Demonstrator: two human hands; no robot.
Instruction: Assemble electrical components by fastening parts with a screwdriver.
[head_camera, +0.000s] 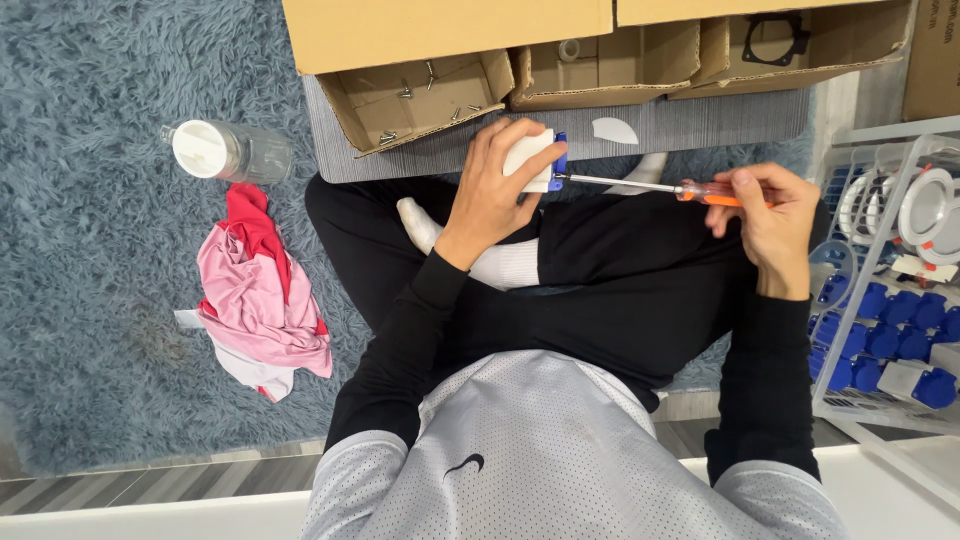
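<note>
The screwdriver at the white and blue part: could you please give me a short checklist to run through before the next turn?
1. Left hand wraps the white and blue part firmly: ok.
2. Right hand grips the orange handle of the screwdriver: ok.
3. Tip meets the blue end of the part: ok, though whether it sits in a screw head: cannot tell.
4. Shaft runs straight from handle to part: ok.
5. Spare screws within reach, in the open cardboard box: ok.
6. Screw fully tightened: cannot tell.
</note>
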